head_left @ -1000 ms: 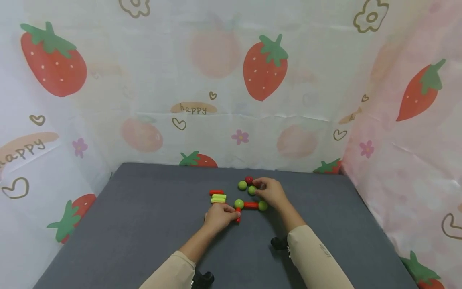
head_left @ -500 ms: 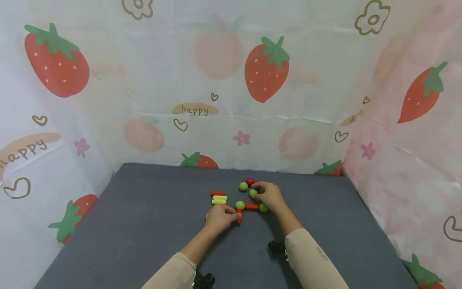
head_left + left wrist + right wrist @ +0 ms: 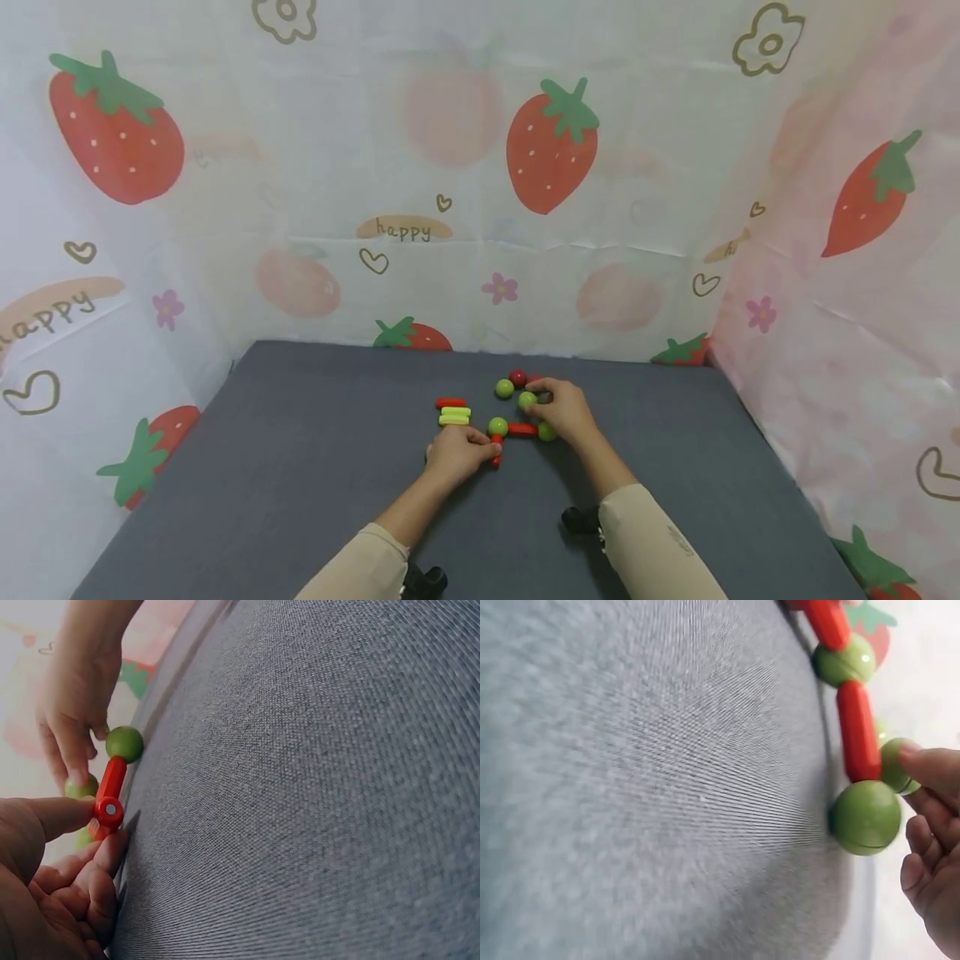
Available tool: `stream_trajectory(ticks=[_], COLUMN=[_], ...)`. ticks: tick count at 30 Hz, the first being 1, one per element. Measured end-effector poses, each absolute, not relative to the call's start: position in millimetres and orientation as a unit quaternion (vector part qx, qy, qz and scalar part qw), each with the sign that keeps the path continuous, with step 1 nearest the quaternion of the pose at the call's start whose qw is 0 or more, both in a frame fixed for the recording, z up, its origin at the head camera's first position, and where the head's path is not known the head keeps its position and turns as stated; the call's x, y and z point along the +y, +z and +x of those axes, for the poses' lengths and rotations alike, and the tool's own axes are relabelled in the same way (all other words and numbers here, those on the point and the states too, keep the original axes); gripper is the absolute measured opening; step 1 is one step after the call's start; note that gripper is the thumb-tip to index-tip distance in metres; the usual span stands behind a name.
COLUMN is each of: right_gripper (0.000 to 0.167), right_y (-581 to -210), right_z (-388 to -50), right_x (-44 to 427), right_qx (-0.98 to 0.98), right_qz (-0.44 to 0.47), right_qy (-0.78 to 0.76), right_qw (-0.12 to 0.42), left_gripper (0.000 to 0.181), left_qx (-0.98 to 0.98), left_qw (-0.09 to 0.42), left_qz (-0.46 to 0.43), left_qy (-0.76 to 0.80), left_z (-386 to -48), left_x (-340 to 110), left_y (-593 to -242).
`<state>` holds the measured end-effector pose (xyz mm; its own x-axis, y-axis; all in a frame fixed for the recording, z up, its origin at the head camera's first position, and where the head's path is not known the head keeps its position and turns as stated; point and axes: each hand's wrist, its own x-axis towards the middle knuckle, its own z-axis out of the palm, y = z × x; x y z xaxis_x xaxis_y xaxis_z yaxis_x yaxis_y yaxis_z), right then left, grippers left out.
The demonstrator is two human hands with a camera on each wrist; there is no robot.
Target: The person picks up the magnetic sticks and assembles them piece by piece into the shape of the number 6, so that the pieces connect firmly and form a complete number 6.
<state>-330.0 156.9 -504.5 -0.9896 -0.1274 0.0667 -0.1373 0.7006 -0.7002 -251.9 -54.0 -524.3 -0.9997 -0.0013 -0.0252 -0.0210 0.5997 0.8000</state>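
My left hand (image 3: 453, 454) pinches a short red rod (image 3: 109, 811) between thumb and fingers; a small round metal spot shows at the rod's end. That rod meets a green ball (image 3: 497, 427), from which a second red rod (image 3: 857, 731) runs right to another green ball (image 3: 866, 817). Just behind this piece, my right hand (image 3: 564, 408) pinches a loose green ball (image 3: 896, 761) with thumb and fingertips. The right wrist view shows this ball close beside the joined piece; whether they touch I cannot tell.
Behind my left hand lie a red rod (image 3: 450, 403) and yellow-green rods (image 3: 455, 412) side by side. A red ball (image 3: 517, 378), a green ball (image 3: 504, 388) and a partly hidden red rod (image 3: 534, 378) sit behind my right hand. Printed cloth surrounds the grey tabletop (image 3: 300, 467).
My right hand and its green ball have come slightly nearer to me, uncovering part of a red rod behind the fingers. The left hand keeps its pinch on the red rod in nearly the same place.
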Motion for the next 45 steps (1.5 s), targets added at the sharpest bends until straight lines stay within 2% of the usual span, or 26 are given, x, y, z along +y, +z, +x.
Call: stream_trajectory(ticks=[9, 21, 38, 45], right_gripper=[0.032, 0.029, 0.029, 0.031], right_y=[-486, -501, -522, -530], right_z=[-298, -255, -235, -230], right_x=[164, 155, 152, 150], right_qx=[-0.914, -0.892, -0.878, -0.879], right_qz=[0.087, 0.097, 0.119, 0.13], right_qy=[0.394, 0.44, 0.461, 0.456], right_qw=[0.029, 0.03, -0.046, -0.047], left_gripper=[0.016, 0.019, 0.02, 0.021], left_qx=[0.896, 0.904, 0.914, 0.911], left_qw=[-0.001, 0.008, 0.037, 0.04], left_qz=[0.001, -0.025, -0.044, -0.056], left_qy=[0.443, 0.426, 0.402, 0.406], left_z=[-256, -257, -259, -258], left_x=[-46, -53, -49, -46], left_y=[-525, -520, -514, -514])
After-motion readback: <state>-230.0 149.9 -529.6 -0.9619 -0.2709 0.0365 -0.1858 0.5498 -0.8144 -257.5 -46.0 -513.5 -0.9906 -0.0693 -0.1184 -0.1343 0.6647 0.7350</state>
